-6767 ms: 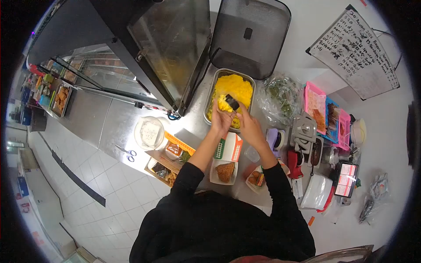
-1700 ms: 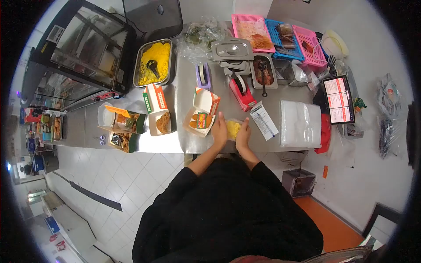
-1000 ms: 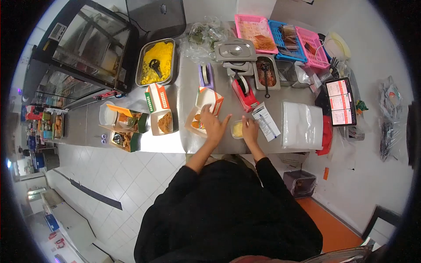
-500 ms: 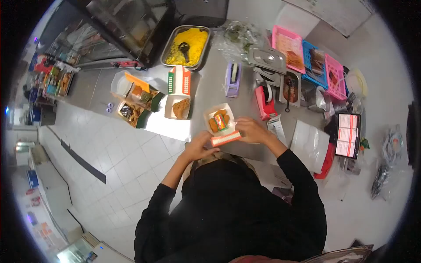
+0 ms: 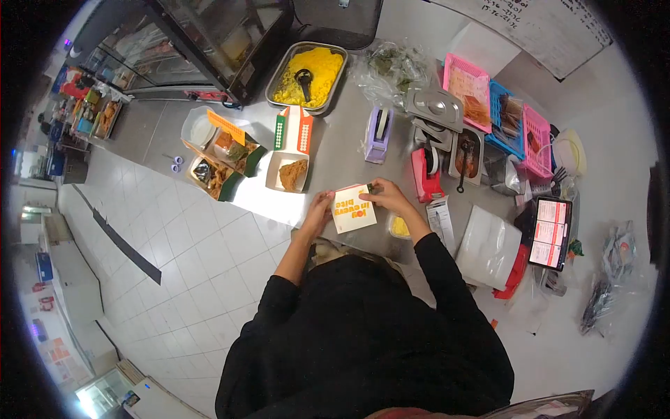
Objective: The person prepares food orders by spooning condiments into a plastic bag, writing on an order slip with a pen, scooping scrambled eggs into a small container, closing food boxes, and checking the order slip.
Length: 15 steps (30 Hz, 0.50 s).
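Observation:
A small food box [image 5: 356, 208] sits low over the counter's front edge, its white lid folded down and printed "joy in every bite". My left hand [image 5: 319, 211] grips the box's left side, fingers closed against it. From the right, my right hand [image 5: 389, 195] pinches the box's far right corner, thumb on the lid. The box's contents are hidden. Just right of it, partly behind my right wrist, lies a small container with yellow contents [image 5: 399, 227]. An open box [image 5: 302, 133] with a piece of fried chicken [image 5: 292, 174] stands to the left.
Filled boxes [image 5: 222, 187] stand farther left, near purple-handled scissors [image 5: 176, 165]. Behind are a tray of yellow rice [image 5: 324, 70], a purple tape dispenser [image 5: 379, 136] and a red one [image 5: 426, 178]. Baskets [image 5: 506, 115], a sauce pan [image 5: 466, 157] and a tablet [image 5: 549, 234] are at right.
The box's lid has been folded down over the fried pieces that showed inside. Both hands have shifted up its sides. The view has moved slightly, and the small yellow-filled container now shows.

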### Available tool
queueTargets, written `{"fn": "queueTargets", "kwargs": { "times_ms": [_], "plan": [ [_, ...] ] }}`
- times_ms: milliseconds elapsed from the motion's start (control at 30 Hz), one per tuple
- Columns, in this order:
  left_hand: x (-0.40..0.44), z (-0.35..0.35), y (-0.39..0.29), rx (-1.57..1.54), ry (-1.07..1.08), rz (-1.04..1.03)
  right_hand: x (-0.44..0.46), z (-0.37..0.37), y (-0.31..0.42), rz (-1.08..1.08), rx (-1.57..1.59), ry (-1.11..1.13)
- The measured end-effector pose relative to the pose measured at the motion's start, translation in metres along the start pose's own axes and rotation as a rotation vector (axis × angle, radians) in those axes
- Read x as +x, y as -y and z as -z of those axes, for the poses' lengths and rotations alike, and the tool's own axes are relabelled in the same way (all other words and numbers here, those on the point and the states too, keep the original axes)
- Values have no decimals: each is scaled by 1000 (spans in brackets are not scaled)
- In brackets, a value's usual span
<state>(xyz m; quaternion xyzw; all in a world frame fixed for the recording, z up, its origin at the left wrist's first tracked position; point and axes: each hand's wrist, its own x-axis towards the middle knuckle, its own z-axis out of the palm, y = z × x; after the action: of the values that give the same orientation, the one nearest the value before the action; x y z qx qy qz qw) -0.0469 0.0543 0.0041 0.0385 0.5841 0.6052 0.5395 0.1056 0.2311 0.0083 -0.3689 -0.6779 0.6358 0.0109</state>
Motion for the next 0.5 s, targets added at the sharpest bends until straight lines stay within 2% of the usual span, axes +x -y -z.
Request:
{"fn": "queueTargets", "kwargs": {
  "times_ms": [33, 133, 233, 333, 400, 500],
  "plan": [
    [-3, -5, -1, 112, -75, -98, 2, 1, -4, 4, -3, -6],
    [31, 11, 36, 559, -83, -436, 12, 1, -18, 17, 31, 23],
    [7, -10, 11, 340, -31, -258, 18, 2, -25, 60, 102, 131],
    [26, -6, 32, 155, 28, -257, 28, 2, -32, 113, -1, 217],
    [16, -18, 23, 387, -105, -271, 39, 5, -48, 72, -156, 281],
    [12, -26, 22, 667, -239, -402, 20, 7, -28, -86, 53, 306]
  ]
}}
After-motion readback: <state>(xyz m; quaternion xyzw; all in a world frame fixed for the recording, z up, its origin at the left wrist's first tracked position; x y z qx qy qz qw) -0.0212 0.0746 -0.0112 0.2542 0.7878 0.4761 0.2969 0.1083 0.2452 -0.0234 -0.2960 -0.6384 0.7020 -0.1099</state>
